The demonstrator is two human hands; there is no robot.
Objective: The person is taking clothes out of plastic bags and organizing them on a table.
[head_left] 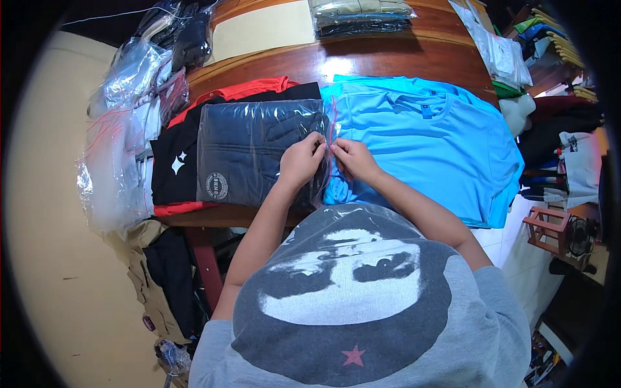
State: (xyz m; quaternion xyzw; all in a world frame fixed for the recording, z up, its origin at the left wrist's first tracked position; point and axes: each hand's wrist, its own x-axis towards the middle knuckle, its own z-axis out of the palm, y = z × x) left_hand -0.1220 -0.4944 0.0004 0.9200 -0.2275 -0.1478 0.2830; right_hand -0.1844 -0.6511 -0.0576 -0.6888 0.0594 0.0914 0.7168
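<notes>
A dark grey folded garment (259, 142) lies inside a clear plastic bag (213, 110) in front of me. The bag's right edge, its open or zip side, carries a thin red strip (333, 115). My left hand (303, 158) pinches this edge with thumb and forefinger, about midway along it. Right beside it, my right hand (354, 160) pinches the same edge, fingers curled under. Whether the edge is sealed I cannot tell. Beneath the bag's left part spreads a black shirt (171, 158) over a red one (262, 86). Light blue shirts (420, 149) lie flat under my right forearm.
Clear plastic-wrapped packs (132, 77) crowd the table's left end. At the far side are a cream sheet (262, 32) and a stack of bagged garments (362, 16). A wooden stool (546, 229) and a fan (580, 236) stand on the floor to the right.
</notes>
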